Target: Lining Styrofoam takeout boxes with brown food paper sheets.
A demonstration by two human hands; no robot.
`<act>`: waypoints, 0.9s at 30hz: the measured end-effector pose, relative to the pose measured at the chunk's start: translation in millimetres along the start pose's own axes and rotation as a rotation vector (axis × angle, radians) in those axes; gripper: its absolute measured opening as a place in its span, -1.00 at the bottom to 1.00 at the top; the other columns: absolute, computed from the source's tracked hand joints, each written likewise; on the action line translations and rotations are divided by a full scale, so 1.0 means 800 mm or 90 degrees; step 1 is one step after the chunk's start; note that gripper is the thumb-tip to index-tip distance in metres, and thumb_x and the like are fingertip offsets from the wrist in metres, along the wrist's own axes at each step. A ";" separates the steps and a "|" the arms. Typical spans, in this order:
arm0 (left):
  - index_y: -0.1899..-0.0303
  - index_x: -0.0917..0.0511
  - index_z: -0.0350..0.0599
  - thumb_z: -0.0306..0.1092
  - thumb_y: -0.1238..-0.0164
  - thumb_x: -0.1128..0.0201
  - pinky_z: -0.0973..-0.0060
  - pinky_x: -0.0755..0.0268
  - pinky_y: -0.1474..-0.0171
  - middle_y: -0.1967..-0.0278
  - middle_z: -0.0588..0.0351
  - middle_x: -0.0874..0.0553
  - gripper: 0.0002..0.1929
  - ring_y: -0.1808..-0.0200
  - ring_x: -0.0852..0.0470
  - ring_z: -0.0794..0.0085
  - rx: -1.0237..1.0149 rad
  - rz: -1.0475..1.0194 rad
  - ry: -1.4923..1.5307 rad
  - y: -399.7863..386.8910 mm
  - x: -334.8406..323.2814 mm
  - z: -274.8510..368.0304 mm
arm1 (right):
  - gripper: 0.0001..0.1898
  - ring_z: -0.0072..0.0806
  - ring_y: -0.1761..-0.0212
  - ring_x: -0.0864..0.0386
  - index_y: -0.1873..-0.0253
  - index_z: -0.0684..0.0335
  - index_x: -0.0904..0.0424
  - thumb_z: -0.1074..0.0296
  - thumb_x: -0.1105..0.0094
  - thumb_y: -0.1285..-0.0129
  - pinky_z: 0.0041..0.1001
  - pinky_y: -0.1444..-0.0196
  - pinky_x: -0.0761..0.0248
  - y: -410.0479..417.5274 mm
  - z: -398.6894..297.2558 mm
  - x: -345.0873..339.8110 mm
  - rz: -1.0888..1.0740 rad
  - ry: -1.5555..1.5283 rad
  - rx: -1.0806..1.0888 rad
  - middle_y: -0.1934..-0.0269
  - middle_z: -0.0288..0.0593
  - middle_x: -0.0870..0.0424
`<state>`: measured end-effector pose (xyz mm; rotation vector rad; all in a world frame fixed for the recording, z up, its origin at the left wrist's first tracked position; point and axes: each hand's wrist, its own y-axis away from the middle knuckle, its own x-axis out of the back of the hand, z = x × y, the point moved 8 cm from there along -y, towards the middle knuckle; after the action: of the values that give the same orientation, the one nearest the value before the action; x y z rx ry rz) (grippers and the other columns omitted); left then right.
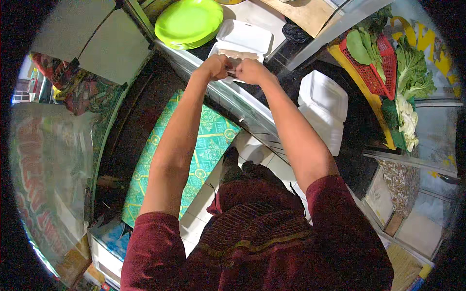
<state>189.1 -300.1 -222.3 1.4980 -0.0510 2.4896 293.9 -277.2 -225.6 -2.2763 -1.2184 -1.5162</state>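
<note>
An open white foam takeaway box [244, 33] sits on the counter ahead, lid tipped back. Over its front half, my left hand [214, 67] and my right hand [252, 71] come close together with curled fingers. Between the fingertips is a small brownish item [233, 70], partly hidden by the fingers, too small to identify. Behind the hands, a light brown sheet or filling [242, 54] shows inside the box. To the right of my right forearm lies a second white foam box [323, 98], opened out.
Lime-green plates [189, 22] are stacked left of the box. A black plastic bag [296, 31] lies behind it. At right, a red plastic basket [389, 69] holds leafy greens, beside a lettuce-like vegetable [413, 69]. A green patterned cover [204, 142] lies below the counter's metal edge [251, 103].
</note>
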 end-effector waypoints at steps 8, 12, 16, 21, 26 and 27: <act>0.22 -0.70 -0.14 -0.29 -0.18 -0.24 0.14 -0.57 -0.05 0.15 -0.21 -0.74 -0.79 0.05 -0.69 -0.11 0.038 0.020 -0.065 -0.008 -0.024 -0.037 | -0.79 -0.04 0.19 -0.71 0.23 0.18 -0.75 0.30 -0.13 -0.16 -0.20 0.03 -0.53 -0.006 0.007 -0.008 0.041 -0.053 -0.029 0.28 0.11 -0.73; 0.21 -0.67 -0.16 -0.25 -0.20 -0.26 0.12 -0.54 -0.08 0.16 -0.22 -0.73 -0.78 0.02 -0.67 -0.09 0.071 0.115 -0.030 0.007 -0.008 -0.020 | -0.77 0.01 0.12 -0.71 0.24 0.25 -0.74 0.30 -0.11 -0.17 -0.18 -0.05 -0.53 0.005 0.005 0.001 0.027 -0.059 -0.058 0.25 0.16 -0.73; 0.25 -0.66 -0.18 -0.24 -0.20 -0.27 0.11 -0.53 -0.08 0.16 -0.25 -0.72 -0.78 0.02 -0.66 -0.10 0.101 0.130 -0.027 0.005 0.000 -0.007 | -0.75 0.09 0.02 -0.67 0.19 0.34 -0.72 0.31 -0.13 -0.18 -0.10 -0.13 -0.50 -0.004 0.010 -0.001 0.041 0.057 -0.097 0.13 0.26 -0.69; 0.21 -0.63 -0.19 -0.26 -0.22 -0.25 0.08 -0.52 -0.07 0.13 -0.28 -0.70 -0.78 0.04 -0.66 -0.11 0.069 0.050 -0.040 0.003 -0.006 -0.010 | -0.77 0.08 -0.04 -0.65 0.13 0.42 -0.67 0.42 -0.14 -0.19 -0.09 -0.11 -0.52 0.009 -0.010 0.008 0.026 0.031 -0.089 0.05 0.26 -0.67; 0.24 -0.64 -0.20 -0.36 -0.25 -0.17 0.07 -0.54 -0.02 0.15 -0.27 -0.71 -0.84 0.06 -0.68 -0.10 -0.002 0.139 -0.084 0.001 0.010 0.022 | -0.81 0.08 -0.03 -0.63 0.15 0.38 -0.67 0.47 -0.11 -0.18 -0.06 -0.08 -0.49 0.029 -0.001 0.043 0.125 0.042 -0.043 0.07 0.22 -0.68; 0.26 -0.64 -0.20 -0.39 -0.25 -0.15 0.07 -0.54 0.00 0.17 -0.27 -0.72 -0.85 0.08 -0.69 -0.10 -0.008 0.151 -0.101 0.008 0.015 0.020 | -0.80 0.09 -0.03 -0.63 0.14 0.36 -0.66 0.48 -0.09 -0.19 -0.05 -0.07 -0.49 0.038 -0.015 0.051 0.137 0.023 -0.038 0.08 0.22 -0.68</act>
<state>196.5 -306.9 -203.6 1.7751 -0.2861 2.5334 313.4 -281.1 -176.9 -2.3181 -0.8964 -1.5253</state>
